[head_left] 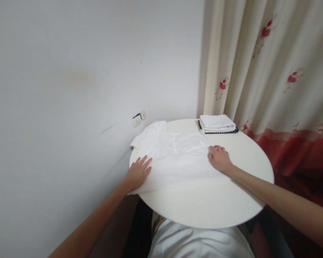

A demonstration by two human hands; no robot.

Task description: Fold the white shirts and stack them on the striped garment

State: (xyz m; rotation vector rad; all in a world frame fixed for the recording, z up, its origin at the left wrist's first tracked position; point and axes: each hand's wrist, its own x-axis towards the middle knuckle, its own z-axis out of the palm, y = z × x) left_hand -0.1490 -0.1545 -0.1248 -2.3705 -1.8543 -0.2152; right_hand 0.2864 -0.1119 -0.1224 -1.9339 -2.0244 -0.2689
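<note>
A white garment, which looks like a shirt (177,168), lies spread over the left and middle of a round white table (204,208). One part of it bunches up at the far left near the wall, and its near left corner hangs past the table edge. My left hand (137,173) rests on its left side with the fingers spread. On its right end lies my right hand (220,157), fingers apart and slightly bent, palm down on the cloth. Neither hand grips anything that I can see.
Folded white cloth (216,122) sits in a stack at the table's far edge, with a dark checked piece (223,132) beneath. A white wall (97,71) with a socket (136,120) borders the left. A cream and red curtain (258,71) hangs at the right.
</note>
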